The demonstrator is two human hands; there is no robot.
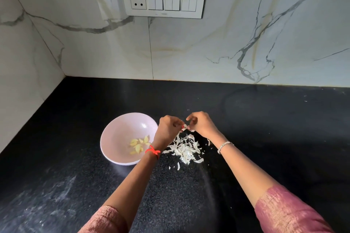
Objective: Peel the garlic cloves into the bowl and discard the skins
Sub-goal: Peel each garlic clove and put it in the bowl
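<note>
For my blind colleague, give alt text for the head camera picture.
The left hand and right hand pinch a garlic clove above a pile of skins on a black counter. A white bowl beside the left hand holds peeled cloves.

The head camera looks forward and down onto the countertop (265, 128).

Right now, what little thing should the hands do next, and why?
Probably strip the clove bare: the left hand and right hand pinch it near the skin pile, white peel showing. Afterwards it can join the peeled cloves in the bowl.
</note>
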